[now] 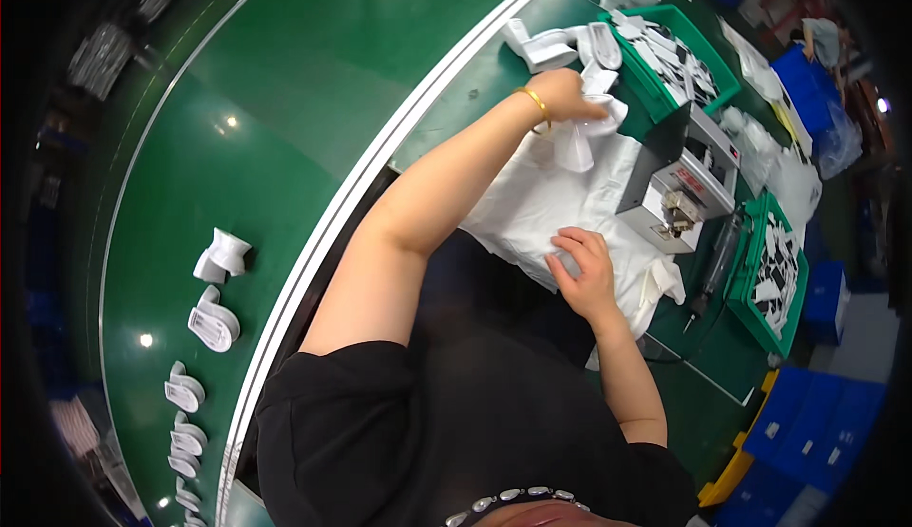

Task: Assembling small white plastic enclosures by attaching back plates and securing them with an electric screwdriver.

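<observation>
My left hand point(565, 98) is at the white part point(574, 152), fingers bent over it, though I cannot tell whether they clamp it; its visible length points back toward me over the cloth point(608, 190). My right hand point(587, 275), fingers loosely apart, is farther from it, nearer me

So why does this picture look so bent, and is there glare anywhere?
In the head view, the fisheye lens bends the white strip into a curve and leaves the corners black; in that same head view, small glare spots dot the green surface, and the left hand looks fairly sharp.
</observation>
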Tool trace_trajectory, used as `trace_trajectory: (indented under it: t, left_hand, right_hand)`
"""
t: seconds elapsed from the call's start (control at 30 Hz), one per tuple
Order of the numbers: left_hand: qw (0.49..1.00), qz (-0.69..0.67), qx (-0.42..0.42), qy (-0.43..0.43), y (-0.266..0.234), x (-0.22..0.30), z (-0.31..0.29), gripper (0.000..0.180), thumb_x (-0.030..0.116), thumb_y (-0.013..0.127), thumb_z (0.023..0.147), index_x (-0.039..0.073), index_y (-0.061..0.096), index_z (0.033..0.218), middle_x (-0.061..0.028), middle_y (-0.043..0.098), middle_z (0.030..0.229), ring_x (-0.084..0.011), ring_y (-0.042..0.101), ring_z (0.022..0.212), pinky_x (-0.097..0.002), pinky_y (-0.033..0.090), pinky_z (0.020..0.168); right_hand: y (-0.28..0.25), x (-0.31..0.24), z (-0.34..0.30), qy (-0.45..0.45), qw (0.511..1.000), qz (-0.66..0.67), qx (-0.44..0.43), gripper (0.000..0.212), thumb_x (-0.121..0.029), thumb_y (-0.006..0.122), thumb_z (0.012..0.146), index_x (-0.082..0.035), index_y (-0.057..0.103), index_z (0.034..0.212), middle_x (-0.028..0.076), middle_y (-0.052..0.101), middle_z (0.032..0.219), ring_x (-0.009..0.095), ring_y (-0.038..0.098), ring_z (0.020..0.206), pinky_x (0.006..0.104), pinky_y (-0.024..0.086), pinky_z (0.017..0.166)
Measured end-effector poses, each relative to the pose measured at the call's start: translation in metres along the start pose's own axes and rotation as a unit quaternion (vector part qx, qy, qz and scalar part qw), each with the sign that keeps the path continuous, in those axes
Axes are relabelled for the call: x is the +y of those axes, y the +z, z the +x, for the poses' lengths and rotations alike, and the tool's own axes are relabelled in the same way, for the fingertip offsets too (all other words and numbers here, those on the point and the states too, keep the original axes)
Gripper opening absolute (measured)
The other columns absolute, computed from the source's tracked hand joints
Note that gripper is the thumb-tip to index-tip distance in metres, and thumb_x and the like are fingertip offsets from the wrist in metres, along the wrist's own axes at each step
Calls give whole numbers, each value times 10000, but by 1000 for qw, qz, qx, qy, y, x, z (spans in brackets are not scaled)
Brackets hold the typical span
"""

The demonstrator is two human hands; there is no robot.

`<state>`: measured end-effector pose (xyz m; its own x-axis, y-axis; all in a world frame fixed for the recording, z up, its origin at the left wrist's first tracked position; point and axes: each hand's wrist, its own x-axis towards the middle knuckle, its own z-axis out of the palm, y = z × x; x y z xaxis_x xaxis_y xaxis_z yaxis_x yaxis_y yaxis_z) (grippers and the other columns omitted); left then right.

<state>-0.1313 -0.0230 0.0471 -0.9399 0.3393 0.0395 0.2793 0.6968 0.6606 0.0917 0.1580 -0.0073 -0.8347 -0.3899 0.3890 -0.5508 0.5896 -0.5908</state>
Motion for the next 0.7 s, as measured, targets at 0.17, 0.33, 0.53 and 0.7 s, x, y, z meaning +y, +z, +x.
trace_trajectory:
  t: [0.17,0.33,0.53,0.7]
  left_hand:
    - [990,21,139,25,-8,-25,-38,881,546,786,724,-56,520,1310,-271,593,1260,-391,599,1135,-423,478,981]
    - [948,290,69,-109,-121,-82,-219,857,357,863,630,189,518,1396,-161,434,1484,-365,379,1379,-484,327,1136]
    - [859,351,-45,-371,-189,-206,-471,1176,130,894,414,265,399,1471,-146,299,1570,-398,284,1424,-490,324,1138]
    - [897,291,26,-333,-158,-154,-441,907,-50,741,579,163,437,1406,-180,399,1495,-408,445,1294,-447,384,1085]
  right_hand:
    - [-2,3,-2,18,1000,18,3,221,-89,760,769,-33,693,972,107,659,1079,294,594,1006,366,477,878]
    - [-5,5,-3,24,999,25,-1,215,-85,760,769,-38,696,969,103,659,1077,289,596,1005,363,479,874]
    - [-3,4,2,18,999,39,5,222,-83,761,766,-42,694,973,95,657,1076,284,596,1004,364,483,867]
    - [-13,11,-4,2,998,61,2,257,-76,765,761,-50,692,1005,94,652,1086,289,604,1010,359,497,859]
